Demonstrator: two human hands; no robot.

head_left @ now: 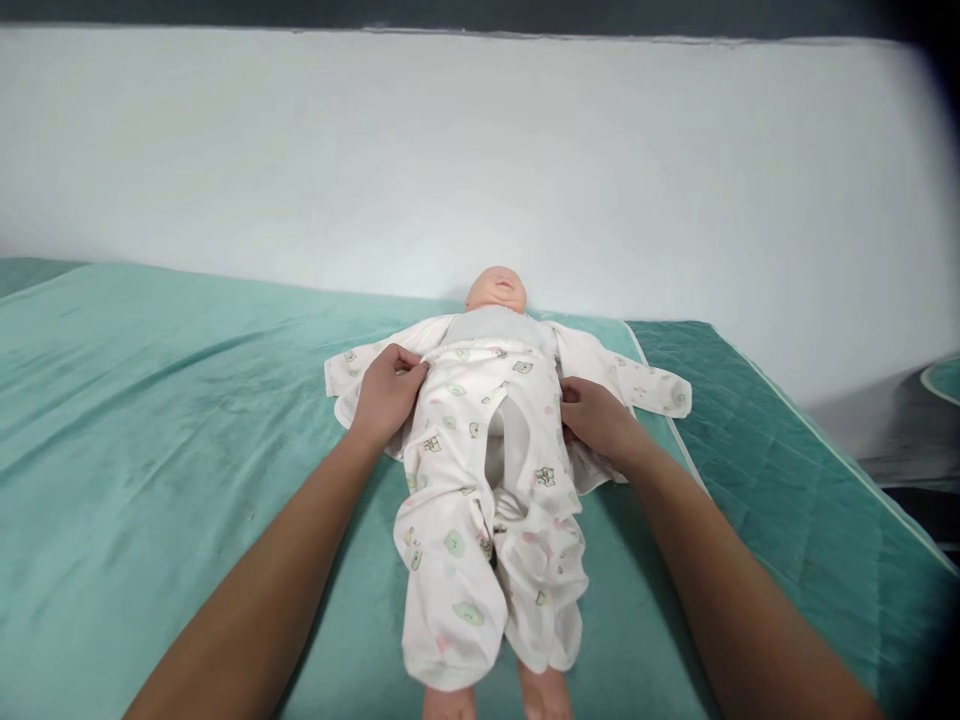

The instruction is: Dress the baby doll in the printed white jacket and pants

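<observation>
A baby doll point(496, 289) lies on its back on the bed, head toward the wall and feet toward me. It wears printed white split-crotch pants point(454, 440), whose waistband is up over its belly. The sleeves of a matching printed jacket point(589, 360) spread out to both sides, and the jacket lies open beneath. My left hand point(391, 388) is closed in a pinch on the pants' left edge near the waistband. At the opposite edge, a little lower, my right hand point(592, 415) has its fingers closed on the pants; its fingertips are partly hidden.
A smooth green sheet point(180, 430) covers the bed, with a few creases at left. Darker quilted green fabric point(757, 460) shows along the right side. The white wall point(420, 150) rises right behind the doll's head. Part of another green-edged item point(943, 378) shows at far right.
</observation>
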